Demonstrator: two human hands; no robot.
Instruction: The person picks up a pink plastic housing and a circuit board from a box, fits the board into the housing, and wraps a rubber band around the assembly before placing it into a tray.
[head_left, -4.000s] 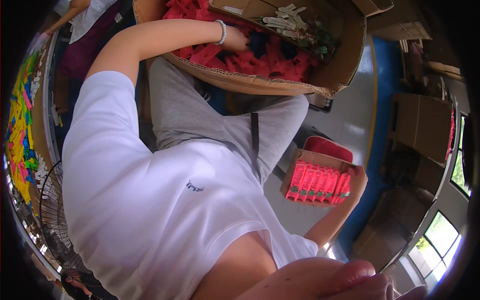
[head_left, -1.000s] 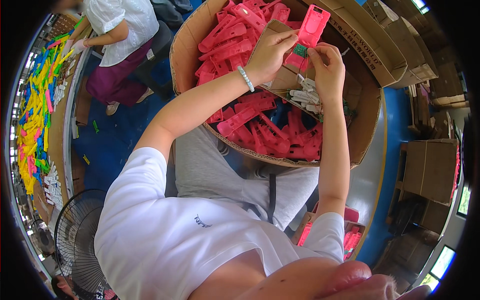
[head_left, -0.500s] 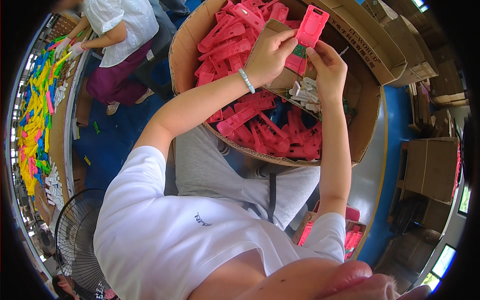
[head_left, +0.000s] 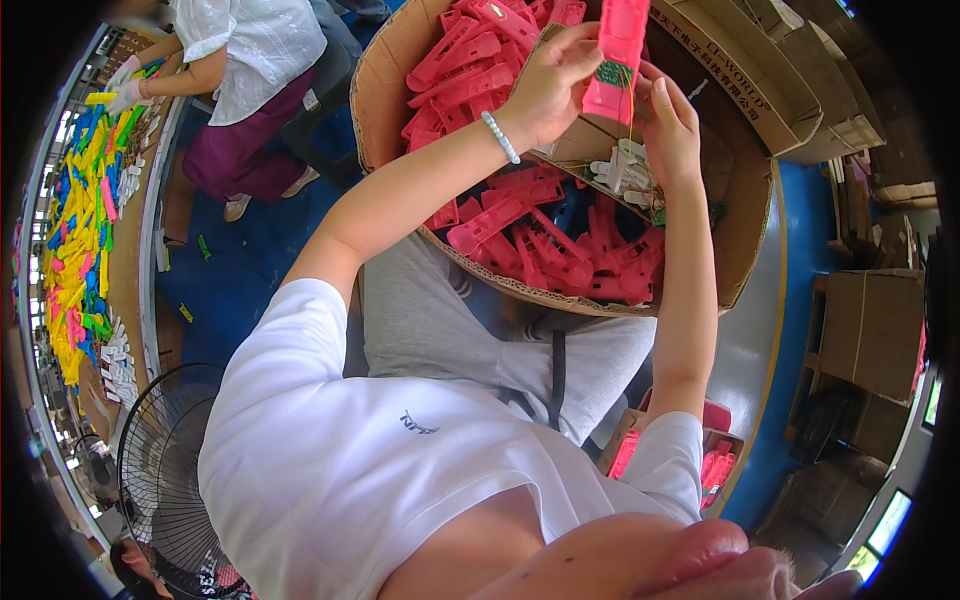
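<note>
Pink casing [head_left: 622, 40] now higher, between left grip [head_left: 546, 95] and right grip [head_left: 670, 135]

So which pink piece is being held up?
The pink piece in the left hand, with a green board against it; the heaped pink pieces in the carton lie unheld.

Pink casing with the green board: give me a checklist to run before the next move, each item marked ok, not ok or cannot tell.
1. Left hand gripping the pink casing at its left edge: ok.
2. Right hand gripping too: cannot tell; it is at the right side, but firm contact is unclear.
3. Green board facing the camera: ok.
4. Board fully seated: cannot tell; too small to judge.
5. Thin wires tucked in: not ok; they hang down.
6. Whole casing in view: not ok; the picture's upper edge cuts it.
</note>
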